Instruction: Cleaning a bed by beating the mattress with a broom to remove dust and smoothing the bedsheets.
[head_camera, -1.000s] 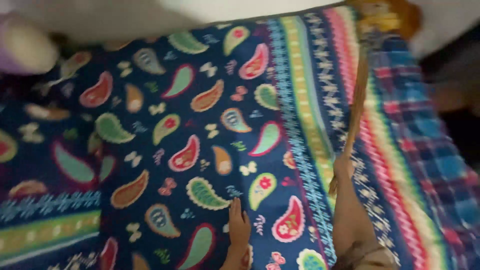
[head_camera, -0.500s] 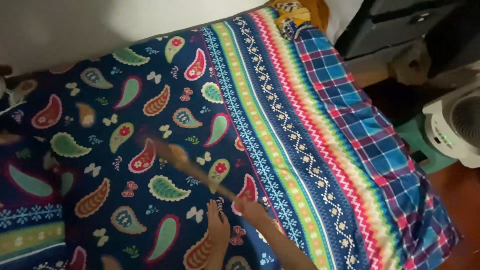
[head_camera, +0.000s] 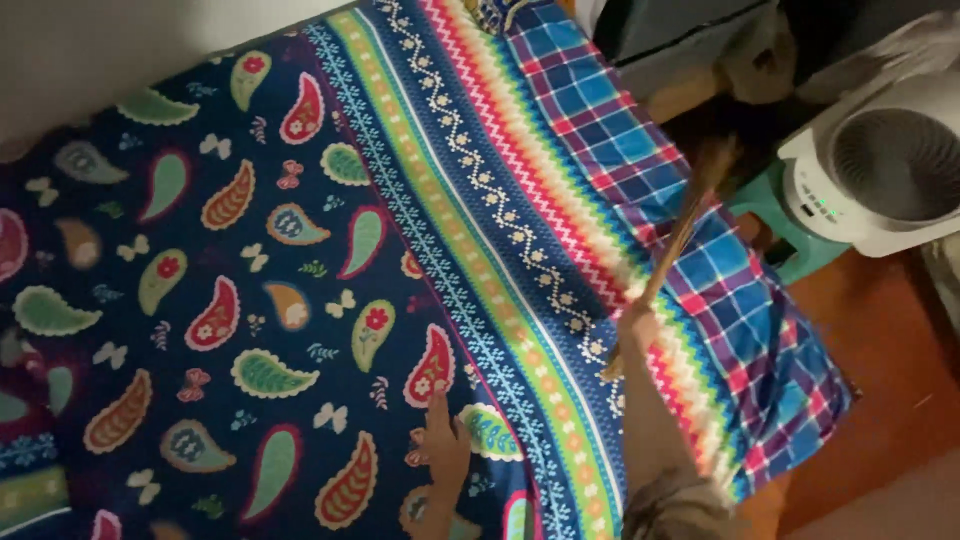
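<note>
Head view. Item: stick broom (head_camera: 685, 225), clenched at its lower end in my right hand (head_camera: 640, 330), raised over the bed's plaid edge (head_camera: 620, 130). My left hand (head_camera: 445, 450) lies flat, released, on the paisley bedspread (head_camera: 250, 300). Risk, I judge: broom tip strikes white fan (head_camera: 880, 170) beside bed.

- The left hand (head_camera: 443, 447) is seen at the lower centre of the frame, laid flat with palm down and fingers extended upward.
- The right hand (head_camera: 640, 325) is raised right of centre, fingers closed in a grip, the bare forearm running down to the bottom edge.
</note>
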